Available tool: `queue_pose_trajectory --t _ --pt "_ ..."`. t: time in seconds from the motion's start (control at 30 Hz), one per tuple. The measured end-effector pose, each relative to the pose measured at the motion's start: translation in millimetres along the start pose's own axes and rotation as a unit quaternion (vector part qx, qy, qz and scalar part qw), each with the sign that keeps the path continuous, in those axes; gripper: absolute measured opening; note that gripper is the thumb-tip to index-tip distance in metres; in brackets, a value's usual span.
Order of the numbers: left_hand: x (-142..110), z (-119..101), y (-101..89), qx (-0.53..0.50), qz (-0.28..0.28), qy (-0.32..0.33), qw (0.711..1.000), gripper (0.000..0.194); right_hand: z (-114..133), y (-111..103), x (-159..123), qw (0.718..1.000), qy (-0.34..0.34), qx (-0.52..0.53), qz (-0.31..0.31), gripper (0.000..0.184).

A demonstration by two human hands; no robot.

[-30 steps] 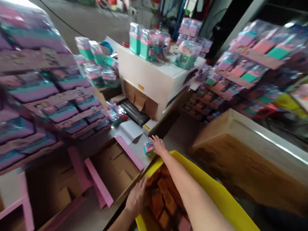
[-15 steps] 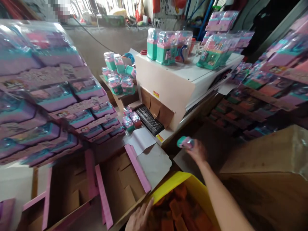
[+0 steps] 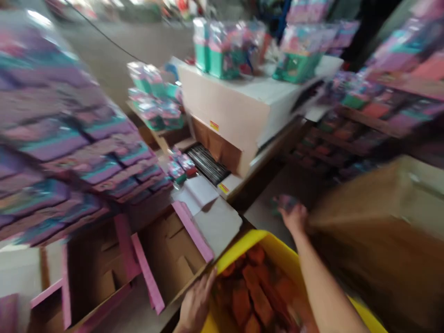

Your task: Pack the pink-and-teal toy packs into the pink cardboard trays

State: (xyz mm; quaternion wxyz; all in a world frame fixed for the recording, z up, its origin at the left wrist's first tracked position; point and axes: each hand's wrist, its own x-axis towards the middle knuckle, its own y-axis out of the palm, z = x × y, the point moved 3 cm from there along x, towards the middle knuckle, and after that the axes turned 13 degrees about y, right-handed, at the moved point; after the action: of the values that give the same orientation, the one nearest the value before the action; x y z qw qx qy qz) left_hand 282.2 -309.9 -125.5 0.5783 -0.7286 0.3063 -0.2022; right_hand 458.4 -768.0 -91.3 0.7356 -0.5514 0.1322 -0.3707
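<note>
My right hand [image 3: 294, 218] is stretched out beyond the yellow bin, its fingers closed around a small teal and pink packaged toy [image 3: 282, 203]. Motion smears the toy, so its details are lost. Beside the bin's left rim rests my left hand [image 3: 196, 300], fingers extended and holding nothing. Inside the yellow bin [image 3: 248, 238] lie several orange-red blocky pieces, partly hidden by my right forearm. Just left of my left hand is an open pink-edged cardboard tray [image 3: 194, 231] with nothing in it.
A white machine [image 3: 225, 99] with a dark conveyor [image 3: 208, 164] stands ahead, clear-topped teal packages [image 3: 222, 60] on it. Pink display boxes [image 3: 79, 134] are stacked at left. A large cardboard box [image 3: 367, 199] bounds the right side, with more packaged toys [image 3: 381, 111] behind.
My right hand has moved right with the toy, away from the machine and closer to the large cardboard box. My left hand stays by the bin's rim. The whole view has shifted slightly.
</note>
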Motion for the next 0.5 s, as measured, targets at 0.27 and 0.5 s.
queue_pose_trajectory --t 0.27,0.5 --pt "29 -4 -38.5 -0.05 0.093 -0.017 0.994 0.061 -125 -168 -280 0.966 0.124 -0.165 0.154 0.067" --pt "38 -12 -49.8 -0.045 0.169 -0.054 0.983 0.062 -235 -315 -489 0.831 0.496 -0.245 0.061 0.071"
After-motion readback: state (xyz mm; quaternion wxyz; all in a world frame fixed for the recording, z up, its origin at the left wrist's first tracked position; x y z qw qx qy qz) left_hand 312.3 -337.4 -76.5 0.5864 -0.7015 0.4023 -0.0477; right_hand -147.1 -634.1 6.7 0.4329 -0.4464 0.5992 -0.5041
